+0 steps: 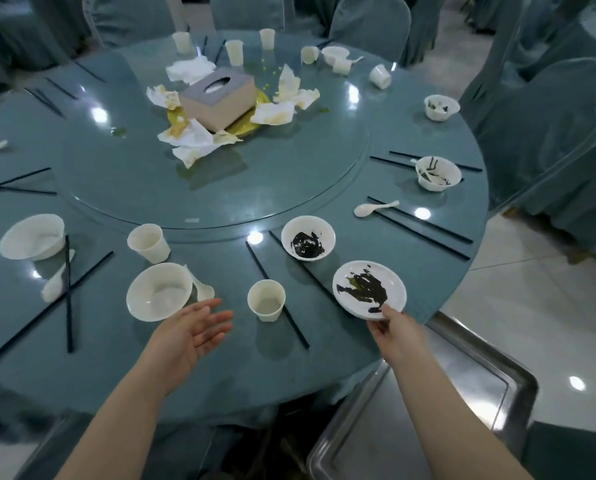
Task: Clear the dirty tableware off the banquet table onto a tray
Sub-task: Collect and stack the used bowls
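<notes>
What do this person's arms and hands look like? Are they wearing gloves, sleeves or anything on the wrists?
Both arms are bare as far up as the picture shows: no sleeves in view. The left hand and right hand have no gloves, and no rings, watch or bracelets show on the fingers or wrists. Nails look short and unpainted, though the picture is soft.

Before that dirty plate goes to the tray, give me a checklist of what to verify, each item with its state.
1. Right hand grips the plate at its near rim: ok.
2. Plate roughly level, dark sauce staying on it: ok.
3. Metal tray beside the table edge, below the plate: ok.
4. Bare landing spot on the tray: ok for the part in view.
5. Left hand free, open above the table: ok.
6. Paper cup clear of the plate: ok.
</notes>
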### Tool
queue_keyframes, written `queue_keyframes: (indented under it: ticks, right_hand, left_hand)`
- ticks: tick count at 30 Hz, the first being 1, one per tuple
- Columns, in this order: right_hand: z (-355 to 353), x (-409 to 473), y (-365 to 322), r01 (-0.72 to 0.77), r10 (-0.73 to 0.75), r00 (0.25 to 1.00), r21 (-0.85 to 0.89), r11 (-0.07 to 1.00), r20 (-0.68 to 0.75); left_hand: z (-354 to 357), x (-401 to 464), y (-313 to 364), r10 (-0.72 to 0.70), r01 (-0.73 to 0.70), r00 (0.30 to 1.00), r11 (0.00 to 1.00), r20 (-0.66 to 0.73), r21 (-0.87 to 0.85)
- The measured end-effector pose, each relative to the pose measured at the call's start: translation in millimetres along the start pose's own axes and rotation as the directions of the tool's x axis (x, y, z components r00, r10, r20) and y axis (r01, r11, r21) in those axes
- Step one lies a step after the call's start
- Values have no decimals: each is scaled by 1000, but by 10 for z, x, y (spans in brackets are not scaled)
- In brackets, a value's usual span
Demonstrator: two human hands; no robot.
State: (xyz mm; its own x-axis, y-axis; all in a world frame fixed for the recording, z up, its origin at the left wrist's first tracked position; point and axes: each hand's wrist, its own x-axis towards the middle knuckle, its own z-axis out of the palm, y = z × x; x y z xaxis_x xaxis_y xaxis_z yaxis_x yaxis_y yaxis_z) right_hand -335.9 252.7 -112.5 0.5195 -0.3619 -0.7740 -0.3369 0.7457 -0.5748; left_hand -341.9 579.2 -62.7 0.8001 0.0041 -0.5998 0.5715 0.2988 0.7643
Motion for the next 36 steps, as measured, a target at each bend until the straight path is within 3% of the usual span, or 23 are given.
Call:
queue_keyframes:
  ticks: [5,11,16,19,27,36]
  right_hand:
    - [166,118,-119,20,-24,999,77,997,44]
    - [190,130,-76,62,-57,997,-123,990,46]
    - [167,37,44,128,-155,986,-311,942,-64]
    - [248,-19,20,192,-199,980,-324,926,11]
    - [786,59,36,136,-39,977,-469,873,211]
    - [1264,245,178,28,122,968,-581,814,218]
  left_hand:
    - [-10,64,47,-12,12,999,1000,-51,8]
    - [45,149,19,-32,33,998,999,-47,9]
    - [51,189,-58,-60,60,997,998,-45,-12]
    - [37,231,-74,-68,67,996,997,-52,-27]
    - [-271,217,-221,-120,108,960,992,-254,-57]
    - [-617,375,-72,-64,-14,857,989,-511,-147]
